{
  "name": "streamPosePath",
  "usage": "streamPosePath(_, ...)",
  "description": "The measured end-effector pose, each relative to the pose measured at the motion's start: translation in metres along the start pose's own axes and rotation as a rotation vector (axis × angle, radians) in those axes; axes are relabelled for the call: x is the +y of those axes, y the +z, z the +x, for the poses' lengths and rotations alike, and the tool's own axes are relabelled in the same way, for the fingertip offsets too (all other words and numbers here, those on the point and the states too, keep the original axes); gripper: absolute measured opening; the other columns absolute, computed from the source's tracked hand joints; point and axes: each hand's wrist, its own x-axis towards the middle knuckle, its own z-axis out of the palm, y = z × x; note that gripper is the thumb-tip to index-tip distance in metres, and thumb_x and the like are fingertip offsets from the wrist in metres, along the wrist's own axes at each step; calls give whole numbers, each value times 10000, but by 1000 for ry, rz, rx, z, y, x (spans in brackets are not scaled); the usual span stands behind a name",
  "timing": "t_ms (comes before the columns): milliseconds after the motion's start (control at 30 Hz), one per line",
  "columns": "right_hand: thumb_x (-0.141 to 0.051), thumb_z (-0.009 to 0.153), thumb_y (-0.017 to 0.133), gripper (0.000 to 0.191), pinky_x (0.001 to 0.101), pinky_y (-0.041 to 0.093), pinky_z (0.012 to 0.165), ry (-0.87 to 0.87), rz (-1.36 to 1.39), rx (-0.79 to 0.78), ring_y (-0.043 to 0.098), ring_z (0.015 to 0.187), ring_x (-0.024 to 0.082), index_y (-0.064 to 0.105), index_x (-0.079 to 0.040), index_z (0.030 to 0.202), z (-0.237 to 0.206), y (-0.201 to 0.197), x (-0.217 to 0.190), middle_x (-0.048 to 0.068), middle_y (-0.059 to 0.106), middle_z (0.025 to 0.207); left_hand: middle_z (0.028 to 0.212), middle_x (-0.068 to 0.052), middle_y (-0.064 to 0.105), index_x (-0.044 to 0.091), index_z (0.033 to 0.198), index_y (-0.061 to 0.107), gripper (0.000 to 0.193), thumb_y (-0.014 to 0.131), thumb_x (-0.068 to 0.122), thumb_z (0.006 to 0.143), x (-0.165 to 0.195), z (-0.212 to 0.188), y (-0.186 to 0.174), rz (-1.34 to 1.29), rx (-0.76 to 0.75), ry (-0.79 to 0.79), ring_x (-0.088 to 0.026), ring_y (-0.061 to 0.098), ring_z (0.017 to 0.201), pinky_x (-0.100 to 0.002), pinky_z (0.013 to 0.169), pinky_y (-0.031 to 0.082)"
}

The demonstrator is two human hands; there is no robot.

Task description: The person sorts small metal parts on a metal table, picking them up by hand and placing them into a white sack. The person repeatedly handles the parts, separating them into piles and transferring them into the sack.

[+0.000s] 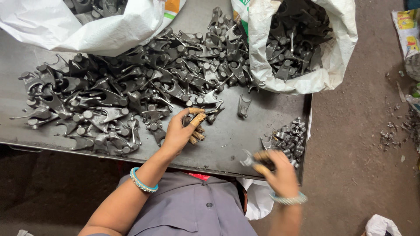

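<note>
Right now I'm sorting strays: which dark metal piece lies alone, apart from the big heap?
The forked piece on bare table, right of the left hand and below the right-side white sack; it touches no others.

The dark grey cast metal fork-shaped parts [131,87] look matt and slightly rough, lying on a smooth, dull grey sheet-metal table [232,135]. The white woven plastic sacks [337,57] appear coarse and crinkled

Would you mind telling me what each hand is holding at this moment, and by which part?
The right hand pinches a small shiny metal piece by one end. The left hand touches a dark metal part; whether it grips it cannot be told.
</note>
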Motion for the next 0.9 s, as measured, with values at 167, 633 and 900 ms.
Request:
streamPosePath(167,-65,670,901,250,330,622,795,547,-59,-168,785,841,170,794,-49,896,-75,-57,105,52,782,913,717,-35,735,128,1274,705,375,732,243,918,2,6,-5,251,54,42,-90,657,498,-243,399,452)
streamPosePath(633,-228,828,853,280,270,561,816,160,303,486,712,886,108,776,-74,1050,63,17,-17,61,784,995,728,-150,743,168,1223,746,328,762,223,900,0,9,6,748,193,325,-281,689,608,-401,586,515)
streamPosePath(900,-282,688,959,439,435,531,684,-39,-164,509,655,765,301,644,-52,889,142,71,-76,150,705,882,724,-148,740,161,1230,730,314,727,225,922,16,0,10,654,152,224,-248,719,567,-387,589,527)
